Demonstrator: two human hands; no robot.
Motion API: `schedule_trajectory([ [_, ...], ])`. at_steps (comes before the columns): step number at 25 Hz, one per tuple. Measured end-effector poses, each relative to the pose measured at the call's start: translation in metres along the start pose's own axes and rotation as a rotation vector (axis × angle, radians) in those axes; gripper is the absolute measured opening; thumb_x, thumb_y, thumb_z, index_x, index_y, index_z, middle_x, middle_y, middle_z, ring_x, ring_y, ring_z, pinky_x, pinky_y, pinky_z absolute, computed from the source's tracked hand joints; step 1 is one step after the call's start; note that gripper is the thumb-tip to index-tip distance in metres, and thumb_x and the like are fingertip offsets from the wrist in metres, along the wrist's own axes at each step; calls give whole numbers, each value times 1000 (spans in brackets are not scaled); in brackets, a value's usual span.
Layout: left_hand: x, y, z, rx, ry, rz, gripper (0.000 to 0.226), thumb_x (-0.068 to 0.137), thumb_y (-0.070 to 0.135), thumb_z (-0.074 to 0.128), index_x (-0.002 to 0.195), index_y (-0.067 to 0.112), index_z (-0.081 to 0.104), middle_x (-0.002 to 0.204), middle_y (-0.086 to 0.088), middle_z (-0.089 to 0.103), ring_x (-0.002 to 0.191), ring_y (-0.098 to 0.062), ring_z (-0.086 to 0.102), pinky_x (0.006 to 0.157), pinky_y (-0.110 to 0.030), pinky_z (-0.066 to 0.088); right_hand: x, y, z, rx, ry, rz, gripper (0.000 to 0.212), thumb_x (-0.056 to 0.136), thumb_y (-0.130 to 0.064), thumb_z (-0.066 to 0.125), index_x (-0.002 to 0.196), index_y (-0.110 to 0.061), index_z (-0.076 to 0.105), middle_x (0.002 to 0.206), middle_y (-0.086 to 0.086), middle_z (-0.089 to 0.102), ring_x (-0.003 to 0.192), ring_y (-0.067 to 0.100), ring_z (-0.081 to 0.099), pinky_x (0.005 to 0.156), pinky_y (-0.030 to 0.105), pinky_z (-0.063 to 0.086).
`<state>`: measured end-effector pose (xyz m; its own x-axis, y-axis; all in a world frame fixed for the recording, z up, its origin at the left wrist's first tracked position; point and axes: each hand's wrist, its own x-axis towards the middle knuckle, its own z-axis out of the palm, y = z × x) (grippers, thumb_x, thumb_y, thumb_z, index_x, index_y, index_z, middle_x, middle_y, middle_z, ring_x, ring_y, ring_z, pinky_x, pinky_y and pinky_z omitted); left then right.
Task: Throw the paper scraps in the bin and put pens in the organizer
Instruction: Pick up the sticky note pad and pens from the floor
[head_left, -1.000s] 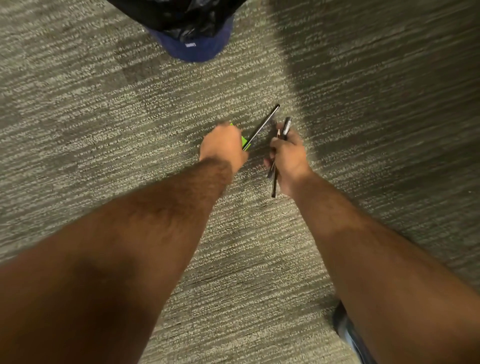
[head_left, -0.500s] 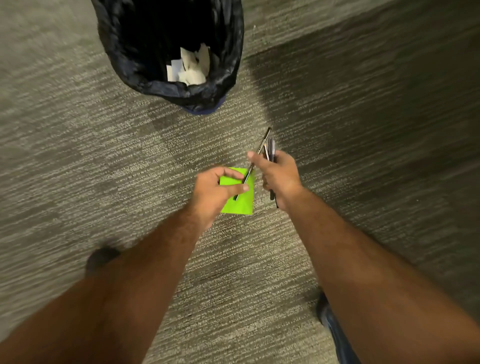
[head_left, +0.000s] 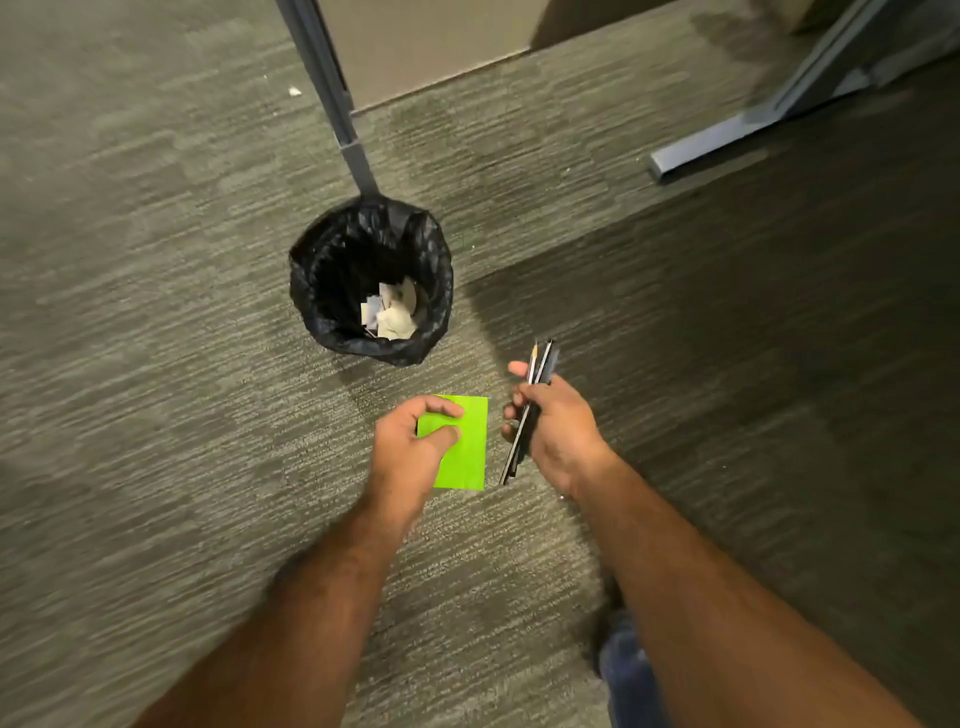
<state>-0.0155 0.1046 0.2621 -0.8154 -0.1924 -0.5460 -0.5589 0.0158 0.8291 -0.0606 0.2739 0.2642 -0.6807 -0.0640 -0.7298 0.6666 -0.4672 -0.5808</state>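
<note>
left grip: your left hand (head_left: 410, 447) is clamped on the green paper (head_left: 465, 452), thumb on top, fingers curled over its upper left corner. Sheet looks flat, held above the carpet (head_left: 156, 364).
right grip: your right hand (head_left: 556, 431) is closed around a bundle of pens (head_left: 530, 410), fingers wrapped round the middle of the shafts.
pens: several thin dark ones held together, plus what looks like a pencil with a light tip. Tips stick out past your fingers, pointing away from you; back ends hang below the palm. Exact count: can't tell.
paper vs pens: just beside each other, not touching.
bin (head_left: 311, 291): round, black liner, standing on the carpet ahead of your left hand, near the green paper but apart from it.
bin contents: pale paper scraps (head_left: 392, 312) lying at the bottom.
pole (head_left: 332, 98): grey, slanted, runs from the top edge down to the far rim of the bin.
panel (head_left: 431, 41): beige, at the top of frame behind the pole.
desk foot (head_left: 727, 137): grey metal, flat on the carpet, far right, well apart from your hands.
floor speck (head_left: 294, 92): small white bit on the carpet, far side, left of the pole.
lower right: blue denim (head_left: 628, 675) showing under your right forearm.
</note>
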Motion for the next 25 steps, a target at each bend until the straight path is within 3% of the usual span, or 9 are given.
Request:
schedule_trajectory([
  [3, -25, 61, 0, 18, 3, 39, 46, 83, -9, 71, 78, 37, 76, 94, 0, 73, 81, -20, 63, 70, -36, 52, -60, -59, 8, 62, -56, 5, 36, 103, 5, 40, 124, -14, 61, 74, 1, 56, 57, 13, 47, 54, 28, 44],
  [5, -43, 100, 2, 51, -25, 96, 45, 83, -8, 73, 83, 38, 76, 96, -2, 74, 85, -23, 63, 77, -39, 52, -97, -88, 15, 40, -99, -37, 33, 106, 1, 41, 128, -16, 59, 76, 2, 58, 56, 12, 47, 53, 27, 44],
  [8, -70, 155, 4, 102, -83, 229, 50, 84, -10, 74, 105, 35, 70, 91, 3, 76, 81, -18, 68, 73, -31, 54, -152, -121, 34, -10, -95, -146, 32, 110, -7, 40, 135, -20, 57, 73, 2, 54, 51, 9, 41, 49, 24, 39],
  [12, -115, 235, 2, 126, -166, 375, 72, 85, -8, 77, 139, 30, 50, 81, 7, 79, 71, -6, 72, 65, -21, 57, -225, -153, 67, 29, -54, -250, 36, 109, -3, 38, 140, -14, 54, 71, 1, 47, 45, 6, 35, 44, 19, 31],
  [16, -147, 284, -14, 129, -192, 460, 72, 85, -5, 79, 141, 28, 48, 76, 6, 79, 69, -5, 72, 63, -24, 57, -277, -172, 93, 67, -51, -277, 41, 102, 5, 43, 137, -11, 59, 73, 1, 57, 49, 8, 43, 47, 21, 39],
  [20, -162, 314, -37, 143, -235, 496, 67, 85, -1, 82, 138, 28, 54, 81, -4, 80, 76, -25, 74, 71, -44, 60, -315, -193, 115, 136, -132, -363, 37, 105, 7, 42, 139, -3, 52, 86, 10, 71, 61, 19, 59, 55, 29, 54],
  [23, -160, 332, -48, 148, -229, 484, 56, 83, 6, 86, 128, 27, 60, 79, -4, 81, 76, -31, 77, 71, -50, 63, -331, -208, 130, 95, -130, -410, 30, 107, 1, 44, 134, -9, 53, 90, 10, 75, 67, 22, 68, 60, 34, 61],
  [25, -155, 349, -54, 174, -228, 497, 52, 83, 11, 87, 128, 18, 62, 78, -2, 81, 74, -26, 78, 71, -50, 64, -339, -218, 142, 68, -105, -450, 30, 108, 1, 44, 134, -12, 54, 90, 10, 75, 65, 22, 68, 61, 35, 60],
])
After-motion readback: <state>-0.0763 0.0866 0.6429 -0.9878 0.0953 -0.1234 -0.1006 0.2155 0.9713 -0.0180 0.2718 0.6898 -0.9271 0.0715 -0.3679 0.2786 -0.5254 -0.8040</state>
